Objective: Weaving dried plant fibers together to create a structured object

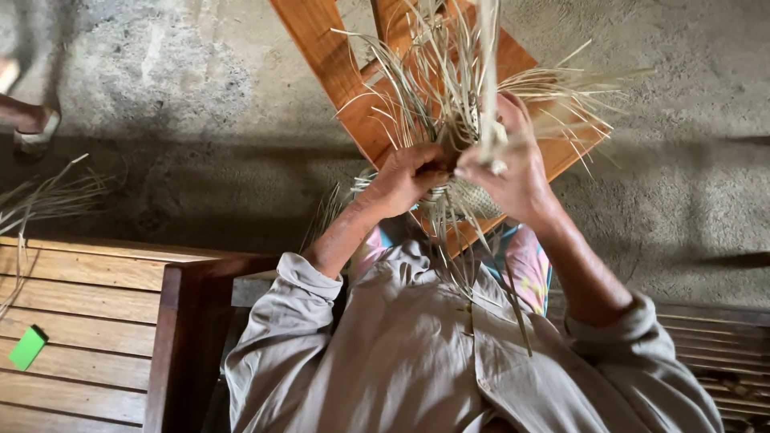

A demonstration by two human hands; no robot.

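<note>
Woven piece: a half-made basket of pale straw strips [461,140] was held up over a tilted wooden chair [337,64], its loose ends fanning outward in every direction from the chair's slats
Left hand: the left hand [409,178] was curled tight around the woven core just below the chair's lower edge, seemingly pinning finished rows so they would not slip
Right hand: the right hand [513,172] was closed on the same bundle beside the left, thumb and fingers pinching one upright strip [488,72] that rose across the chair, apparently kept taut for threading
Lap: trailing strips hung down from the chair's edge over a grey shirt [417,361] and a bright patterned cloth [529,269], kept close to the body where both hands could reach
Spare material: a loose sheaf of strips [48,196] lay on the concrete floor [200,120] far left of the chair
Bench: a slatted wooden bench [88,321] stood below and left of the chair
Package: a small flat green rectangle [28,347], plain and unmarked as far as could be seen, rested on the bench slats, well away from the chair
Bystander: a sandalled foot [32,128] stood at the frame's left edge, far from the chair
</note>
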